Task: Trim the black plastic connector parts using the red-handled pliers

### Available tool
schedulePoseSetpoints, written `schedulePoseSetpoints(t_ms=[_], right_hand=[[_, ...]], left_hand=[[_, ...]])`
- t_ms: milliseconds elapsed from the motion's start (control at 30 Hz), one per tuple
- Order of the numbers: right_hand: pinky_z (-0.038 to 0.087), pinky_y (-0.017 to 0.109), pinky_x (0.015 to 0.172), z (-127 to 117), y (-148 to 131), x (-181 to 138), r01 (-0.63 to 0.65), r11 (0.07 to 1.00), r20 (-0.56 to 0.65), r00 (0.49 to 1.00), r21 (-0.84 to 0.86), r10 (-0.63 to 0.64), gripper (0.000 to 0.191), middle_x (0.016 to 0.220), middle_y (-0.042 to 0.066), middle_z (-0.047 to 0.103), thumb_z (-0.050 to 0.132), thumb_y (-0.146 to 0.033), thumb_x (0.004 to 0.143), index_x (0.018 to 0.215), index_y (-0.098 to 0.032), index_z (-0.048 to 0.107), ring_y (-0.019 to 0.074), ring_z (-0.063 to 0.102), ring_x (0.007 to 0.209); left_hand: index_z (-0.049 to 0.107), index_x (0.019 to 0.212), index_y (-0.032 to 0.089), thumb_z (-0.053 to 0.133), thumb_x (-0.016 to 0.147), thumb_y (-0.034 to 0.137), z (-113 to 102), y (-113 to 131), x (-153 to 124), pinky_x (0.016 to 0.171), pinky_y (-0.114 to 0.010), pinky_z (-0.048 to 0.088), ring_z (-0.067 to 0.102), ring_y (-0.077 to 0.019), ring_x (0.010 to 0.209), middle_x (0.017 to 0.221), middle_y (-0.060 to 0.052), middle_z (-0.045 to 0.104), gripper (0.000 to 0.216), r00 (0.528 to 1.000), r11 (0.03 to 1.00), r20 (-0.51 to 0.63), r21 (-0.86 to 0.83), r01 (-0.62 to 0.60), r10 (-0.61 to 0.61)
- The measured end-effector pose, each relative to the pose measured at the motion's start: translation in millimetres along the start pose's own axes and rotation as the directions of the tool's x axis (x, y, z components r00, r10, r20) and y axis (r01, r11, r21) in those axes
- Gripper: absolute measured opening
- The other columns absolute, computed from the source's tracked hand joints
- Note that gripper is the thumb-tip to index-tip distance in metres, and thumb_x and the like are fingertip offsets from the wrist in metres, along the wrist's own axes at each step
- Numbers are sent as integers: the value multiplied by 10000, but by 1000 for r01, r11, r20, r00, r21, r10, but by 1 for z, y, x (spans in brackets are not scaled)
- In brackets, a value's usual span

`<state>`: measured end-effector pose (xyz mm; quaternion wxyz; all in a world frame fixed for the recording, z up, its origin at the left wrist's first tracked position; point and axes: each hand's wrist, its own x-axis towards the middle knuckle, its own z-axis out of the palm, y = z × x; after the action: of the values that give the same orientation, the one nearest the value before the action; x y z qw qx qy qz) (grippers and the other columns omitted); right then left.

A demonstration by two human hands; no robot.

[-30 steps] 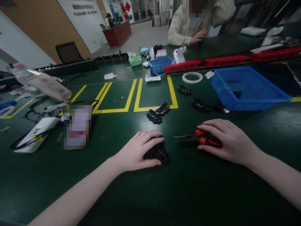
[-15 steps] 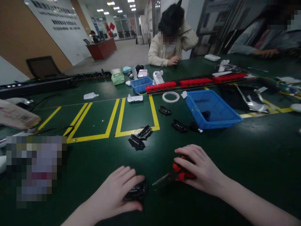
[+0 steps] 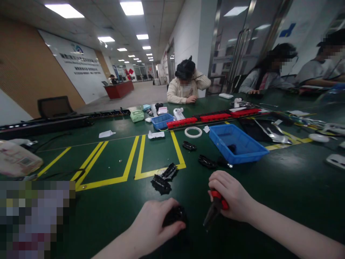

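Note:
My left hand [image 3: 153,226] is closed around a small black plastic part [image 3: 176,214], its thumb and fingers on either side and much of it covered. To its right, my right hand [image 3: 233,196] grips a pair of pliers [image 3: 212,213] by the red handles. Their dark jaws angle down toward the near side of the table, apart from the black part. Two similar black pieces [image 3: 161,184] lie against each other beyond my left hand.
More black parts [image 3: 207,161] lie near a large blue bin [image 3: 244,158]. A roll of tape [image 3: 193,132], a smaller blue bin [image 3: 162,121] and red strips [image 3: 215,117] sit farther back. A person [image 3: 185,82] sits across the green table, others to the right.
The view has tilted up. My right hand has closed on the pliers, whose jaws swung from pointing left to pointing down. My left hand has shifted right with the black part.

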<state>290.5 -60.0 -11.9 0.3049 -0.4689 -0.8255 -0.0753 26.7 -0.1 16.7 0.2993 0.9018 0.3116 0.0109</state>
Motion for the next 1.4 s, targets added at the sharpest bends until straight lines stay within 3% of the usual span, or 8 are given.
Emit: schedulePoseSetpoints(t_ms=[167,367,500,633,700,867,1100,1400], right_hand=[[472,373,781,14,4,23,-14,999,19,1000,-30,15,220,894,85,609,568,-111,670,877,-170,526,210,547,838],[478,368,775,14,1,21,-39,996,72,996,-81,44,241,973,118,604,551,-126,685,925,-141,565,226,546,868],[488,356,745,12,0,21,-8,995,101,995,-102,19,118,855,99,601,542,-134,713,826,-149,572,219,544,807],[447,412,890,12,-2,20,27,991,76,997,-133,-17,72,808,84,605,541,-148,737,799,-166,573,232,546,847],[427,416,914,11,-3,19,41,988,71,997,-148,-30,62,795,74,608,539,-156,746,793,-174,574,229,544,837],[437,353,769,10,-3,19,51,980,100,994,-194,-32,54,723,66,594,534,-185,765,727,-169,568,210,519,736],[367,359,780,9,-5,22,17,953,174,984,-304,38,78,835,86,630,551,-213,761,796,-154,588,238,545,837],[364,339,734,8,-9,23,33,946,194,980,-324,32,46,764,68,613,549,-184,773,734,-165,563,215,523,768]], left_hand=[[614,955,204,639,776,531,-1,6,18,563,-225,356,585,-145,653,781,11,654,373,1000,999,2,-50,-9,9],[615,945,211,668,736,560,10,-1,23,589,-250,389,595,-159,655,771,7,661,410,976,989,-181,-60,-136,123],[612,871,198,620,766,599,13,-3,18,562,-257,376,565,-156,617,727,1,643,415,950,979,-251,-31,-201,187],[615,918,201,626,773,598,15,1,13,567,-250,385,577,-151,634,744,4,652,422,936,977,-309,-76,-202,169],[619,935,200,640,767,592,16,3,11,584,-254,399,587,-152,643,756,5,663,427,929,973,-320,-75,-219,184],[624,963,196,642,788,539,13,7,11,674,-281,452,607,-151,659,778,1,680,386,937,985,-310,-8,-173,162],[602,1022,202,644,807,481,9,6,13,730,-316,478,632,-167,730,887,-3,693,355,935,984,-310,79,-157,174],[635,1031,188,637,810,493,8,5,14,727,-314,487,635,-168,732,884,-20,705,377,948,990,-284,37,-136,141]])
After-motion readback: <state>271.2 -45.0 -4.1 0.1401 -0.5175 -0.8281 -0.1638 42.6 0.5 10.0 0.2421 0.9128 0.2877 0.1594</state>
